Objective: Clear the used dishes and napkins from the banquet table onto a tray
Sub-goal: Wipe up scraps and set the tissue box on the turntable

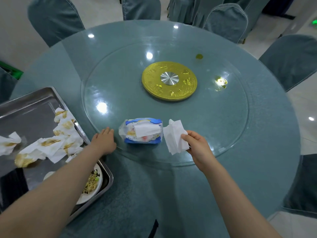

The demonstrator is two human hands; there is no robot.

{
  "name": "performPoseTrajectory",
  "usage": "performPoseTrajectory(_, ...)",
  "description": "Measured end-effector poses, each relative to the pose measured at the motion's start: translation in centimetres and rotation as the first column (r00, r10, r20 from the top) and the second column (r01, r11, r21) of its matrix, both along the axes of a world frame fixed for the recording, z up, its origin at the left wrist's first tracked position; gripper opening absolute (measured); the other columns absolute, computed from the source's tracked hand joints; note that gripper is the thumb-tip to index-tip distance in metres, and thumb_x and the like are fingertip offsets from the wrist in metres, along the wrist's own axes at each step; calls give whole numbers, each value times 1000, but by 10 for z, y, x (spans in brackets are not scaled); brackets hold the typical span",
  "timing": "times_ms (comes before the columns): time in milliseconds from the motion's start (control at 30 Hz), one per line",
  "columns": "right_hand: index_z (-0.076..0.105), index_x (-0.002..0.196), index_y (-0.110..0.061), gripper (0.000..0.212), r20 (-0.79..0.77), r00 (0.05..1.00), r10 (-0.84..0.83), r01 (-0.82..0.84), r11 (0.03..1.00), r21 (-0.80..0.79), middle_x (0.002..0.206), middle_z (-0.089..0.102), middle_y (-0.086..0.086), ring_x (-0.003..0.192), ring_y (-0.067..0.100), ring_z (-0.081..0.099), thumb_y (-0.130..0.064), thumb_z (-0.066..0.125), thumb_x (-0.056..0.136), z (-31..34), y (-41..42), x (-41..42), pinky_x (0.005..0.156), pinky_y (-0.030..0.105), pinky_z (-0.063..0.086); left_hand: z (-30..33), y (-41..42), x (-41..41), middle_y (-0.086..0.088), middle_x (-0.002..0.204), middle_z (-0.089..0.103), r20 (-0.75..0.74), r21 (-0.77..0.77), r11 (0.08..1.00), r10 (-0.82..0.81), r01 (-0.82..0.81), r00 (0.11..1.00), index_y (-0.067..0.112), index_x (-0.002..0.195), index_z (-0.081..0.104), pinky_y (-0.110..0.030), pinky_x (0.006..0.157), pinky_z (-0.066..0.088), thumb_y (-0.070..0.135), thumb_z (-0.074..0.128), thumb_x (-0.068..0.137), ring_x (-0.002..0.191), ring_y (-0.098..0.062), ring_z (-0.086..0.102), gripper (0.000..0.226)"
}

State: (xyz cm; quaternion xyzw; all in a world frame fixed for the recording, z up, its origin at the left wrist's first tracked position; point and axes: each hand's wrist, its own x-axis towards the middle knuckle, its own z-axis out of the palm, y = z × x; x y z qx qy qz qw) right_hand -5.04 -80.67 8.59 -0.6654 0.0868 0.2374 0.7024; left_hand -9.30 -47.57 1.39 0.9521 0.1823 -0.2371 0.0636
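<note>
My right hand [197, 145] pinches a clean white tissue [175, 136] just right of a soft blue-and-white tissue pack [140, 131] lying on the glass turntable's near rim. Left of the pack, my left hand [103, 140] rests flat on the turntable edge, holding nothing. At the left sits a steel tray [30, 107] with several stained, crumpled napkins [51, 143] on it. A white plate with food scraps [92, 184] lies in the tray's near corner, partly hidden by my left forearm.
The round table has a teal cloth [154, 194] and a glass turntable [214, 126] with a gold hub [169, 81] at its centre. A small gold object [199, 56] sits far right on the glass. Teal-covered chairs [291, 60] ring the table.
</note>
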Motion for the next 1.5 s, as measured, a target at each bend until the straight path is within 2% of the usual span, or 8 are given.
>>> performPoseTrajectory(133, 66, 99, -11, 12, 15, 1000, -9, 9, 1000, -7, 85, 68, 0, 75, 13, 62, -7, 57, 92, 0, 0, -1, 65, 23, 49, 23, -1, 12, -16, 134, 46, 300, -94, 990, 126, -102, 945, 3, 129, 50, -43, 105, 36, 24, 55, 87, 126, -34, 43, 46)
performPoseTrajectory(267, 63, 97, -8, 8, 19, 1000, -2, 2, 1000, 7, 88, 69, 4, 81, 17, 65, -5, 57, 93, -1, 3, -3, 74, 28, 55, 47, -52, -7, -11, 110, 62, 689, -298, 948, 136, 108, 712, 8, 113, 62, -39, 90, 42, 20, 59, 84, 100, -32, 55, 31)
performPoseTrajectory(500, 69, 96, -6, 10, 79, 981, 180, -174, 982, -77, 94, 70, 6, 89, 17, 64, -6, 66, 87, -2, 22, -15, 92, 35, 50, 48, -135, -26, 8, 119, 62, 192, -924, 382, 395, 29, 898, 14, 128, 51, -10, 85, 47, 22, 63, 93, 101, 2, 60, 38)
performPoseTrajectory(600, 70, 96, -6, 15, 82, 967, 242, -231, 965, -123, 113, 70, 1, 109, 14, 63, -13, 70, 83, -9, 24, -19, 100, 31, 41, 41, -140, -28, 5, 127, 64, -11, -997, 62, 459, -45, 888, 14, 132, 48, -27, 100, 47, 22, 63, 93, 115, -8, 60, 43)
performPoseTrajectory(700, 69, 94, -4, 12, 64, 974, 219, -209, 970, -126, 121, 67, -9, 117, 8, 58, -12, 69, 84, -15, 25, -20, 101, 27, 39, 39, -136, -29, -4, 126, 65, -111, -993, -88, 507, -77, 855, 11, 130, 51, -36, 100, 49, 15, 59, 95, 115, -19, 62, 36)
performPoseTrajectory(1167, 56, 115, -14, 31, -38, 978, 204, -205, 979, -22, 105, 72, 7, 95, 22, 70, -13, 68, 87, -28, 33, -29, 85, 37, 55, 37, -132, -26, -4, 85, 70, -45, -996, 39, 582, -83, 812, 8, 97, 62, -28, 71, 57, 5, 62, 92, 78, -15, 68, 6)
performPoseTrajectory(1367, 68, 85, -11, 1, 52, 981, 189, -174, 962, -211, 82, 70, 2, 76, 14, 63, -11, 69, 85, -33, 28, -24, 77, 36, 52, 21, -125, -19, 5, 85, 66, 166, -935, 354, 489, -20, 856, 20, 92, 64, -24, 74, 47, 12, 69, 87, 74, -5, 58, 11)
performPoseTrajectory(1500, 62, 82, -9, 6, 98, 985, 139, -95, 927, -363, 74, 63, -5, 66, 9, 56, -11, 64, 88, -34, 19, -14, 64, 20, 45, 6, -120, -14, 1, 115, 59, 262, -781, 624, 365, -27, 893, 19, 115, 58, -29, 95, 45, 23, 68, 88, 102, -13, 55, 29)
